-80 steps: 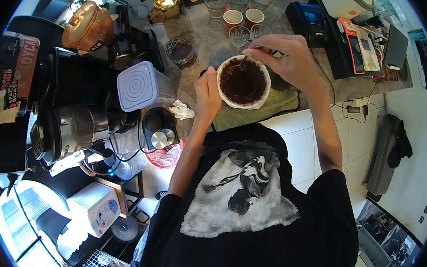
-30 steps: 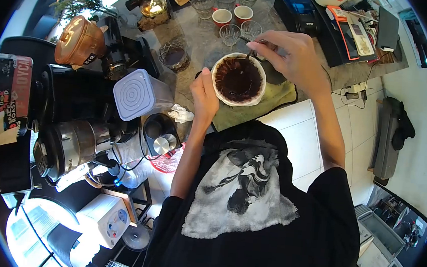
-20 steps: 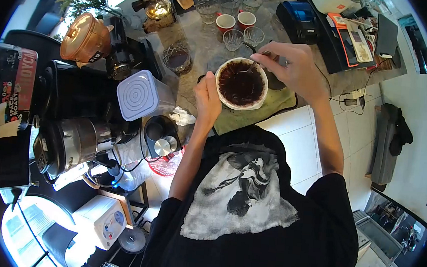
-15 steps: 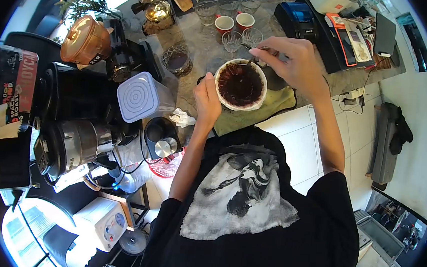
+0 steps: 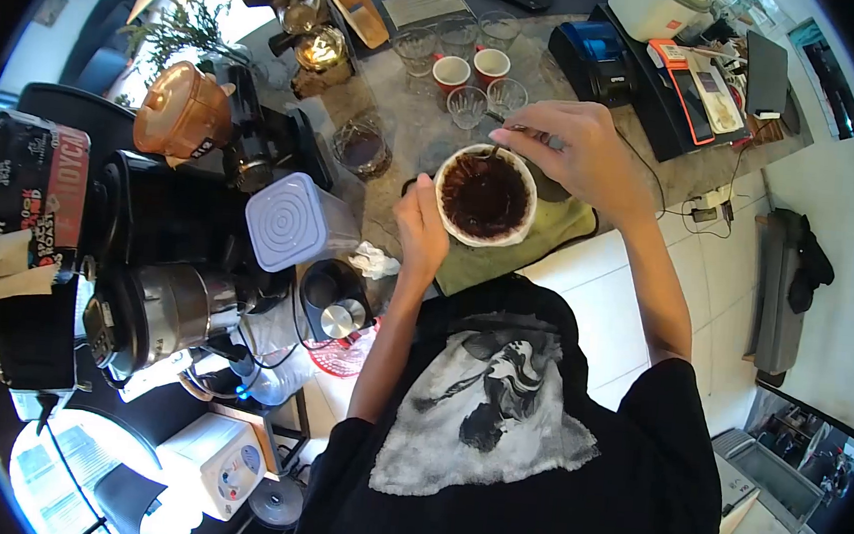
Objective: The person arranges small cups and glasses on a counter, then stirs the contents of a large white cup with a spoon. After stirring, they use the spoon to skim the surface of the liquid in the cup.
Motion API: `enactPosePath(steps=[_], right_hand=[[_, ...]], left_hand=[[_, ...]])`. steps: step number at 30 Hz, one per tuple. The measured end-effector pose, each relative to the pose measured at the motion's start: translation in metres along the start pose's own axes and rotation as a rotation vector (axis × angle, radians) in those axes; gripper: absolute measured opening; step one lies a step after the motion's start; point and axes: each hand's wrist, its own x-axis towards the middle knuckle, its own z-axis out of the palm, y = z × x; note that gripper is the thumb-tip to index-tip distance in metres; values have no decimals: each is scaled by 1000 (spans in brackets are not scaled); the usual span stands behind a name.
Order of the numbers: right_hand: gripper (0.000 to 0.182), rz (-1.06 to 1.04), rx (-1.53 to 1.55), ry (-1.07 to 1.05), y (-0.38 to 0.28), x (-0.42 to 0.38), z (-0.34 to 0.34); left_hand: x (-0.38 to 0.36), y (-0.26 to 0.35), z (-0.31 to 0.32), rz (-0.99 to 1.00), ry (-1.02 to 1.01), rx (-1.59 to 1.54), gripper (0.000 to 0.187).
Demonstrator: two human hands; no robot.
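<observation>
The white bowl [image 5: 485, 241] with dark, wet-looking stuff [image 5: 485, 199] in it is at the near edge of the counter [image 5: 537, 53], over the green cloth [image 5: 508, 260]. The right hand [image 5: 579, 150] pinches a thin tool [image 5: 496, 118] at the bowl's far rim. The left hand [image 5: 422, 228] is at the bowl's left side, thumb up; its fingers are hidden, so I cannot tell if it grips. A still bowl and slow, soft strokes should work best. The tool's tip is hard to see.
</observation>
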Motion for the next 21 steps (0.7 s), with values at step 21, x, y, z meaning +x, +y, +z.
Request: enactPosePath(steps=[21], right_hand=[[20,-65,22,-65,16,5,16]], left_hand=[[1,-3,-2,-11,-16,-25,45]])
